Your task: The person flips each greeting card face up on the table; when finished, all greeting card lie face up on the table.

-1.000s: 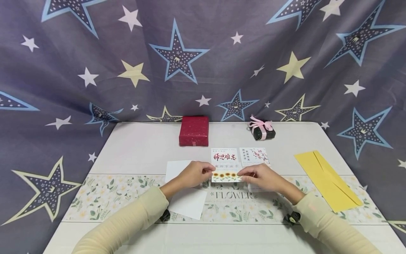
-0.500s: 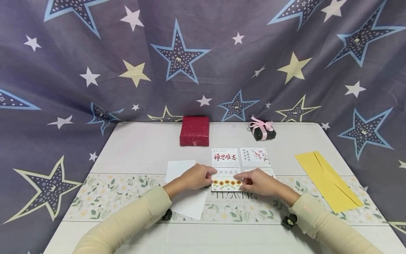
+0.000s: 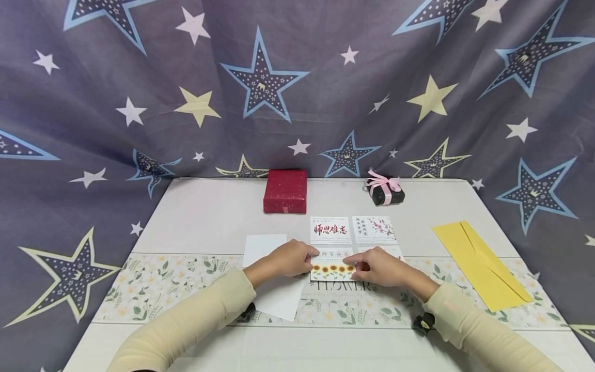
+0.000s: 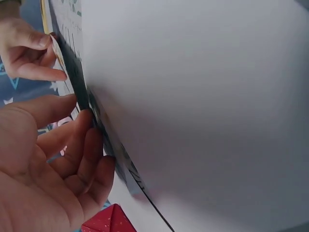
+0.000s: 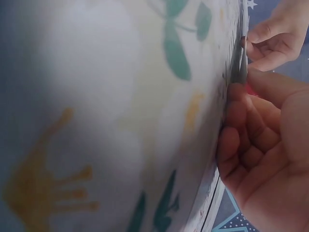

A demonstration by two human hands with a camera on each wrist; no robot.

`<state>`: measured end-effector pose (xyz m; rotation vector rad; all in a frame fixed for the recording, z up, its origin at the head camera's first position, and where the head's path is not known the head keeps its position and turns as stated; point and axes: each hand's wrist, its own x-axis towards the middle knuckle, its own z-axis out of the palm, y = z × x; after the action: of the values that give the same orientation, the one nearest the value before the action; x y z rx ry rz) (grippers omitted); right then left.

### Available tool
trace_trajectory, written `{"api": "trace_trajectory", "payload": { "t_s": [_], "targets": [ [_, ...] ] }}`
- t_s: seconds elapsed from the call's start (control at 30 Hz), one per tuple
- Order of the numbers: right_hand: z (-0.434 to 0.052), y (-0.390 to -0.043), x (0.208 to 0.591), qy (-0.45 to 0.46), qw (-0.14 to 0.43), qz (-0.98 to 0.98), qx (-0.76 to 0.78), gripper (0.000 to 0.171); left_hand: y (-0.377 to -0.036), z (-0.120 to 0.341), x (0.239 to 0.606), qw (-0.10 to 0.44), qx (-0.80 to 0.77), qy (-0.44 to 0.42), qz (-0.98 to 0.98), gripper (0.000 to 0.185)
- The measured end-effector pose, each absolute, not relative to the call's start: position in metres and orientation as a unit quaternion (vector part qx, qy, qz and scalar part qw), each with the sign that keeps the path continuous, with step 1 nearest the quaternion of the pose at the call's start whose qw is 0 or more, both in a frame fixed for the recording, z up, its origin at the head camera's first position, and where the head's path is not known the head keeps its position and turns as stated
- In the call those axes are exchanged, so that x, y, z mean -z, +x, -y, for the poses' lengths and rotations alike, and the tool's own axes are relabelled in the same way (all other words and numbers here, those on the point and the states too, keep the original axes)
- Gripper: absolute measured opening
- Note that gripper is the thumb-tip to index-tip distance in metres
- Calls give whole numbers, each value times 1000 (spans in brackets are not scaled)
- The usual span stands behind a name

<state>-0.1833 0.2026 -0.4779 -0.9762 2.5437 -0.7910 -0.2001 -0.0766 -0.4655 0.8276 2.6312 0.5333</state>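
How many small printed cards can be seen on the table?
4, perhaps more hidden. The red-lettered card and blossom card lie behind the hands. The sunflower card is pinched between left hand and right hand. A fourth card peeks out behind the right hand.

- The left hand (image 3: 284,260) lay near the middle of the tabletop, knuckles up, its fingers curled with the thumb and fingertips pinched together at their right-hand side.
- The right hand (image 3: 378,267) lay just beside it, apart from it by a narrow gap, its fingers curled and its fingertips pointing left in a pinching grip.
- Both forearms, in cream sleeves, ran in from the near edge of the tabletop and angled inward toward each other.
- A small black device sat under each wrist.
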Motion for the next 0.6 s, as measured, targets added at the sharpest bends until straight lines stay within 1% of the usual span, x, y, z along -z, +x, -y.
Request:
{"api": "trace_trajectory", "payload": {
  "t_s": [0.2, 0.47, 0.6],
  "targets": [
    [-201, -185, 476, -331, 162, -890, 267, 36, -197, 73, 466, 158, -166, 280, -932, 46],
    [-201, -185, 475, -324, 168, -892, 265, 37, -193, 71, 465, 141, -149, 284, -937, 47],
    [-200, -184, 473, -329, 165, -892, 261, 37, -193, 73, 465, 137, -143, 291, -936, 38]
  ]
}}
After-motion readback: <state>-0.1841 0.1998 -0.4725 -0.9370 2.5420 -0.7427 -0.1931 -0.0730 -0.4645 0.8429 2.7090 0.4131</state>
